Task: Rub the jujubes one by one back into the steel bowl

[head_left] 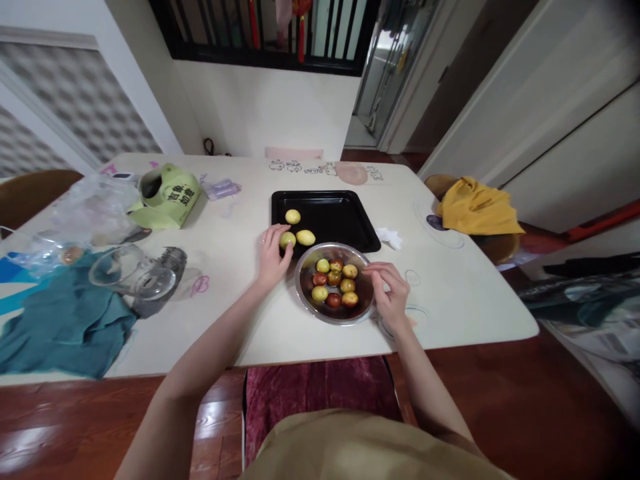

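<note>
Red-brown glossy floor [50, 427] underfoot, with dark red velvety fabric [320, 387] below the near edge of a white counter [465, 300] marked with doodles. Just past that edge, a round stainless steel bowl [306, 277] of small round fruits [334, 277], greenish yellow to deep red. At its right rim, the right hand [391, 297], grip narrow, thumb near the bent fingers; cannot tell whether pinching the metal. Beyond the left rim, the left hand [274, 257], grip curled around a greenish-yellow fruit [287, 239] at the near left of a black rectangular tray [335, 213]. In the tray, two yellow fruits [305, 237], one just beside, one farther back. Right of the tray, crumpled white tissue [390, 238]. Well left, teal cloth [65, 313], then a clear jug [115, 270], then a lime-green item with dark lettering [175, 193]. Off the right side, mustard-yellow cloth [477, 207]. Farthest, white wall [265, 100] under a black-barred window [270, 59].
</note>
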Tool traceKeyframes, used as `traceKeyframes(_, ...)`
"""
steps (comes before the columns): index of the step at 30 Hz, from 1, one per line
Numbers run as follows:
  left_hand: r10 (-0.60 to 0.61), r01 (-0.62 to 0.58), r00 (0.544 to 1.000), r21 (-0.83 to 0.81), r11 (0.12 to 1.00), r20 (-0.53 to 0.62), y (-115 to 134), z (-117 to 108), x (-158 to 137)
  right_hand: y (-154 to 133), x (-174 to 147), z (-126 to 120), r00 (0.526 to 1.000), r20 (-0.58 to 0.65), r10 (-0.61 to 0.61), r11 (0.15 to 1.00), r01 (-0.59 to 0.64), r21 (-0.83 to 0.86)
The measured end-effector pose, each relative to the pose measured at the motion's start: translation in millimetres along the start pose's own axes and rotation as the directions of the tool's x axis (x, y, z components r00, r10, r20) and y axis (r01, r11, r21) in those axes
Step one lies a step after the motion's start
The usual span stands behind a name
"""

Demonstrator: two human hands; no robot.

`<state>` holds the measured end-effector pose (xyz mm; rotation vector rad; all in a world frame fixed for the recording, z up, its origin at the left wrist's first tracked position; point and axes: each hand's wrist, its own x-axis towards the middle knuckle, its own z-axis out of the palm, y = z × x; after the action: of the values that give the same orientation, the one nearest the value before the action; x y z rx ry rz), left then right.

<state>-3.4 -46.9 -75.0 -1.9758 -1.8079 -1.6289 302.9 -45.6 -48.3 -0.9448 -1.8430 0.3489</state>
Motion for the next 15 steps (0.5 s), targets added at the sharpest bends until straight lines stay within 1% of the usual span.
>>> traceKeyframes(3, -0.122, 0.117, 0.991, 0.099, 0.988, 0.046, -18.3, 6.5, -0.8, 1.2, -3.6, -1.3, 0.999, -0.040, -0.023, 0.999, 0.025, 0.037)
traceKeyframes(6, -0.187, 0.169, 0.977, 0.156, 0.973, 0.103, -29.3, 12.7, -2.9, 0.7, -5.3, -1.5, 0.997, -0.064, -0.035, 0.998, 0.038, 0.041)
traceKeyframes(10, -0.175, 0.151, 0.974, 0.166, 0.974, 0.140, -32.1, 14.5, -3.2, 0.4, -6.0, 0.7, 0.998, -0.067, 0.006, 1.000, -0.005, 0.015)
traceKeyframes(15, -0.138, 0.119, 0.982, 0.143, 0.983, 0.129, -33.8, 13.7, -1.6, -0.2, -5.7, 2.3, 0.996, -0.090, -0.017, 0.999, 0.022, 0.048)
